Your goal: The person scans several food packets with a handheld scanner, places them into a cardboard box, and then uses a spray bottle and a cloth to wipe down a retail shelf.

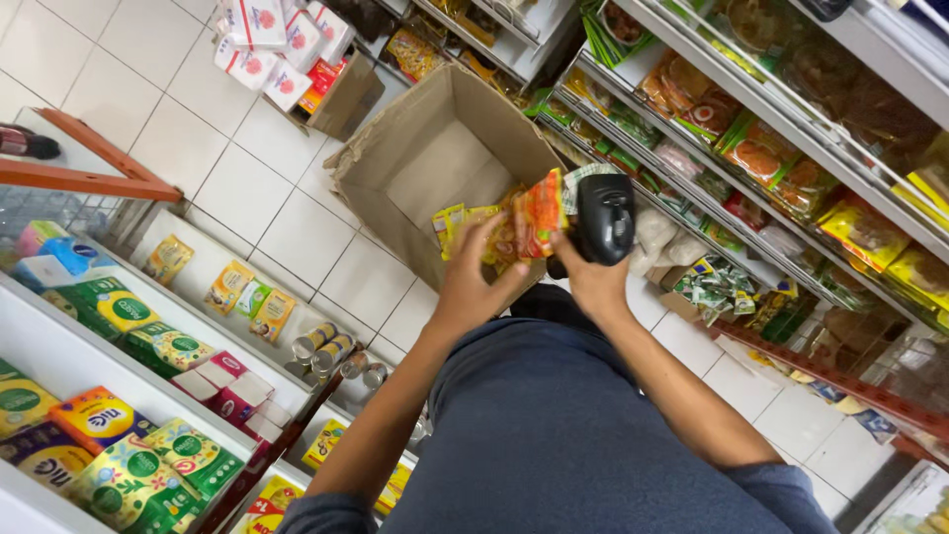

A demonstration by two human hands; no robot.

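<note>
Packets [534, 213] sit in left hand [473, 277], seemingly pinched.

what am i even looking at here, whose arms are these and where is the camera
There is no machine here. One camera sits on a person's head and looks down, so you see their own blue shirt and both bare arms reaching forward. They stand in a shop aisle with a white tiled floor and stocked shelves on both sides. The left hand grips a bunch of yellow and orange snack packets. The right hand holds a black handheld scanner right beside those packets. Beyond the hands an open cardboard box stands on the floor; the part of its inside that shows looks bare. A smaller box of red and white packs stands farther off.
</note>
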